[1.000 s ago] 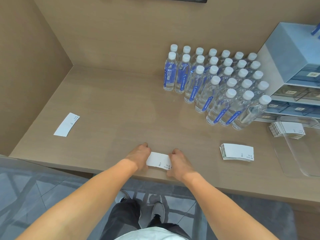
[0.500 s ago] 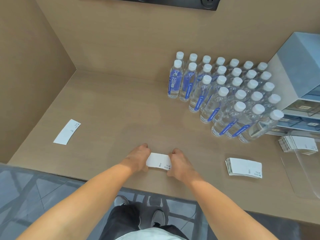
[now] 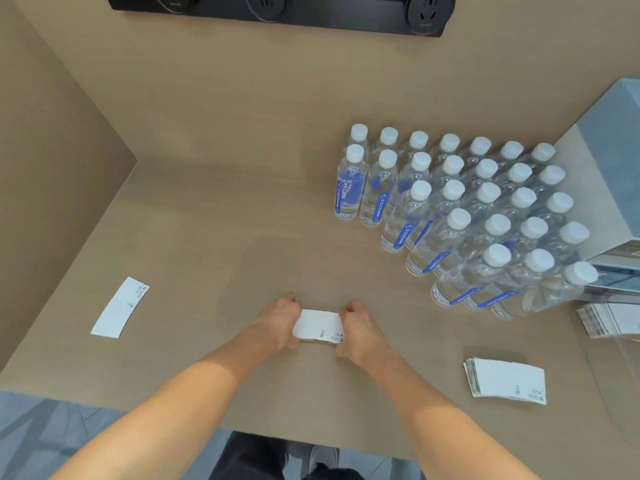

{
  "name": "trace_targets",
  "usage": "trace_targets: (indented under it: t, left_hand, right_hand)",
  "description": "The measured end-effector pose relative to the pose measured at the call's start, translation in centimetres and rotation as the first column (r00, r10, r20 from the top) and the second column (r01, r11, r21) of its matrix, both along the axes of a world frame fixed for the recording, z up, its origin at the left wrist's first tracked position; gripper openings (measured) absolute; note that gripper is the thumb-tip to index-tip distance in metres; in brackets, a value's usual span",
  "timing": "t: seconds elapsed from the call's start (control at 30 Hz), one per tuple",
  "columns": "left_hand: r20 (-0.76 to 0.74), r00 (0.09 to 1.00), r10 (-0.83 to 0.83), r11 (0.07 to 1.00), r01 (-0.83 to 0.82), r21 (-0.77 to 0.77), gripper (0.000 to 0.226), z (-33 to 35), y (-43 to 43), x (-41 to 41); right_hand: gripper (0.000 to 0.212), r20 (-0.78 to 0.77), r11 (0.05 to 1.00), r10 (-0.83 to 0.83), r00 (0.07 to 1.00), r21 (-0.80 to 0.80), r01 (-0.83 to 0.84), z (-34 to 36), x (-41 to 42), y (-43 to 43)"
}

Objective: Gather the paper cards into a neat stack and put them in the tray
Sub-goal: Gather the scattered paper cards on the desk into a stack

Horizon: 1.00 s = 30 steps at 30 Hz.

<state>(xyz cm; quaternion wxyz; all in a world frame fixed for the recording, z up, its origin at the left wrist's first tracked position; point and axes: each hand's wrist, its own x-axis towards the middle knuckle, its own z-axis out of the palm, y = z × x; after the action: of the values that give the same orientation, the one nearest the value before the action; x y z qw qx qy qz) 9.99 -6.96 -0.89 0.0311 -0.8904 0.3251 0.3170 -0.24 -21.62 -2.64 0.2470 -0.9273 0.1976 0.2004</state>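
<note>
- Left hand (image 3: 278, 322) and right hand (image 3: 360, 329) are both curled closed on the short ends of a small stack of paper cards (image 3: 319, 325), one hand at each end.
- That stack sits low on the tabletop (image 3: 214, 220), near the front edge, printed marks at its near right corner. Whether it rests on the surface or is lifted a little cannot be told.
- A single loose card (image 3: 119, 308) lies flat well off to the left, near the side wall, angled.
- A second stack of cards (image 3: 507, 381) lies on the tabletop to the right, edges slightly fanned at its left side.
- A third stack (image 3: 604, 318) sits further right at the frame edge, inside a clear tray (image 3: 609, 382) whose transparent wall is only faintly visible.
- Water bottles (image 3: 460, 216) with white caps stand upright in rows at back right, beside a grey drawer unit (image 3: 609, 168).
- Black socket strip (image 3: 277, 10) on the back wall.
</note>
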Motion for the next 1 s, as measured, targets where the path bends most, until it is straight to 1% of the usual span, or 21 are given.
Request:
trace_targets:
  t: [0.1,0.17,0.3,0.5,0.57,0.67,0.77,0.83,0.9,1.0]
  left_hand:
    - [-0.019,1.000,-0.006,1.000,0.006,-0.012,0.034,-0.3,-0.1,0.7]
    - [-0.033,0.999,-0.001,1.000,0.001,-0.016,0.036,-0.5,0.1,0.9]
    - [-0.029,0.999,0.014,0.998,-0.016,-0.059,0.040,-0.9,0.2,0.9]
    - [0.026,0.999,0.036,0.996,-0.033,-0.086,0.043,-1.2,0.7,0.0]
    - [0.031,0.998,0.056,0.992,-0.052,-0.114,0.055,-1.3,1.3,-0.4]
    - [-0.019,0.991,0.136,0.975,-0.137,-0.177,0.082,-1.1,3.1,-0.1]
    - [-0.032,0.982,0.184,0.963,-0.187,-0.192,0.092,-0.5,7.2,2.3]
    - [-0.025,0.980,0.198,0.962,-0.199,-0.186,0.088,0.0,10.5,4.5]
    - [0.034,0.981,0.191,0.967,-0.182,-0.178,0.077,0.6,14.1,6.9]
    - [0.126,0.980,0.152,0.978,-0.131,-0.161,0.063,1.3,19.7,9.8]
  right_hand:
    - [0.036,0.005,0.999,-0.025,1.000,0.022,0.025,-0.4,0.4,-0.1]
    - [0.039,0.010,0.998,-0.042,0.999,0.038,0.042,-0.7,0.3,-0.1]
    - [0.043,0.050,0.999,-0.013,0.999,0.030,0.012,-0.9,0.4,-0.3]
    - [0.049,0.034,0.999,-0.034,0.999,0.028,0.033,-0.3,0.5,0.2]
    - [0.054,0.015,0.999,-0.037,0.999,0.020,0.037,0.1,0.5,0.4]
    - [0.079,-0.044,0.999,-0.036,0.998,-0.011,0.035,0.5,0.4,0.4]
    - [0.091,-0.083,0.994,-0.098,0.992,-0.054,0.094,1.3,1.1,1.4]
    - [0.099,-0.093,0.989,-0.114,0.989,-0.104,0.104,2.0,2.4,2.8]
    - [0.100,-0.078,0.985,-0.104,0.992,-0.149,0.091,2.6,4.8,5.3]
    - [0.083,-0.051,0.984,0.007,0.999,-0.178,-0.016,3.1,9.6,10.8]
